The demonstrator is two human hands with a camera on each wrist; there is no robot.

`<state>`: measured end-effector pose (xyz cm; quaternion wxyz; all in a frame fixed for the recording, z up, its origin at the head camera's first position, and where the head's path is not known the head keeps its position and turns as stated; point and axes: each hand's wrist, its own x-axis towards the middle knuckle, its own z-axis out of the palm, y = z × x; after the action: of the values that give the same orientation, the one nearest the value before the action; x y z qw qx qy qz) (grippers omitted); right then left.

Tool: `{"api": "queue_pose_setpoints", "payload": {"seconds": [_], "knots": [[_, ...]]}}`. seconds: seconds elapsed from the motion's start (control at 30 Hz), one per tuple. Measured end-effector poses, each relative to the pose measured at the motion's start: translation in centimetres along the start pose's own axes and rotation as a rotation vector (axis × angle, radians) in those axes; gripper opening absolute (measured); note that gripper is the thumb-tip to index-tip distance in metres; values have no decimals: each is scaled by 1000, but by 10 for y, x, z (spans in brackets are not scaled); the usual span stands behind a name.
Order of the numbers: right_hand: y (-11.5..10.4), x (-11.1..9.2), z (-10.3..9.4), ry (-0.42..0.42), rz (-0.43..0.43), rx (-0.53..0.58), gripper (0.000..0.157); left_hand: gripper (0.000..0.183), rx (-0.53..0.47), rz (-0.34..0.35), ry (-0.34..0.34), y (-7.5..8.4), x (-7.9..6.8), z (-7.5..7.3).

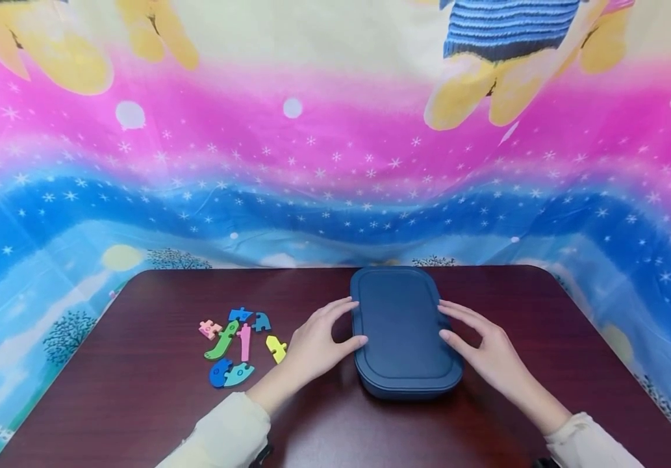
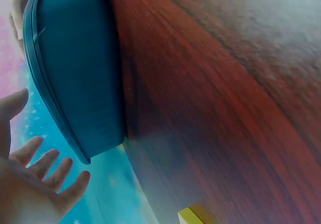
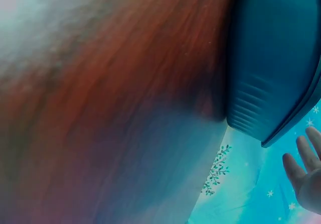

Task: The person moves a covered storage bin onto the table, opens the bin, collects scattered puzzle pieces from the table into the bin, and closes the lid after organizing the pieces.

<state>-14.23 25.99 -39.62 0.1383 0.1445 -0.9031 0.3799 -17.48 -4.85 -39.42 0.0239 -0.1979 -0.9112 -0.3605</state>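
A dark blue lidded box (image 1: 402,325) lies lengthwise on the table, its lid on. At its left side is my left hand (image 1: 317,341), thumb and fingertips right at the lid's rim. My right hand (image 1: 490,344) mirrors it at the right rim, fingers extended. In the left wrist view the left hand (image 2: 35,191) has spread fingers beside the box's side wall (image 2: 75,73). The right wrist view shows the right hand (image 3: 307,176) at the frame's edge, fingers apart, near the ribbed end of the box (image 3: 271,58).
Several colourful puzzle pieces lie left of the box, among them a green piece (image 1: 222,341), a pink strip (image 1: 245,342) and a yellow piece (image 1: 276,349) close to the left hand. The dark wooden table (image 1: 136,390) ends against a patterned cloth (image 1: 323,162) behind.
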Motion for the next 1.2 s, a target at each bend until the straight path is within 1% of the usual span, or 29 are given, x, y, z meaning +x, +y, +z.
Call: {"api": "queue_pose_setpoints", "payload": {"seconds": [0.1, 0.5, 0.63, 0.83, 1.07, 1.2], "knots": [[-1, 3, 0, 7, 40, 13, 47, 65, -23, -29, 8, 0, 3, 1], [-4, 14, 4, 27, 147, 59, 50, 66, -107, -149, 23, -1, 12, 3], [-3, 17, 4, 40, 195, 58, 51, 66, -122, -167, 37, -1, 16, 5], [-4, 22, 3, 56, 232, 60, 53, 66, -134, -180, 52, -3, 23, 6], [-1, 25, 5, 39, 283, 113, 56, 67, -195, -220, 41, -4, 28, 8], [2, 27, 7, 39, 295, 121, 58, 67, -199, -237, 37, -4, 30, 10]]}}
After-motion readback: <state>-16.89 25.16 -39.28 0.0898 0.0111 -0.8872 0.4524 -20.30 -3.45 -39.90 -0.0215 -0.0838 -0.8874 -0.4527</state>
